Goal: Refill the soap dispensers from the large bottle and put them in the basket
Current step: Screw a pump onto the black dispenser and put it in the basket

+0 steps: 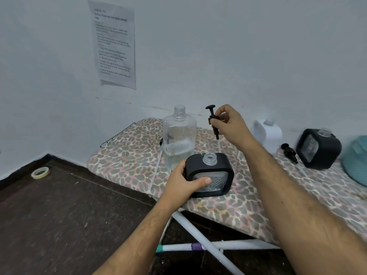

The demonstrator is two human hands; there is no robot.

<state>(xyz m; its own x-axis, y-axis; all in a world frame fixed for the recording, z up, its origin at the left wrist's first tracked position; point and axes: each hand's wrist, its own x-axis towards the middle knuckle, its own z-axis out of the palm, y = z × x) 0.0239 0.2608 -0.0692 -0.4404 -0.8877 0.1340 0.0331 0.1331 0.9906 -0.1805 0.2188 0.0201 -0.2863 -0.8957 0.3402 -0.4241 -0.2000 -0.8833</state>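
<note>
The square black plastic soap dispenser with a clear patterned window (210,175) stands near the front edge of the leopard-print ironing board (127,155), its clear threaded neck uncapped. The left hand (183,185) grasps its left side, thumb lying across the window. Above and behind it, the right hand (230,124) pinches the black pump head with its dip tube (213,121), held clear of the neck. The dispenser looks rigid and light, likely slick if soap has run down it; the flat sides give the surest hold, while the pump is best taken by its collar. Just behind stands the tall clear plastic refill bottle (179,139), open and partly full. To the right stand a white dispenser (268,133) and a second black dispenser (318,148), both open, with a loose black pump (289,151) between them.
</note>
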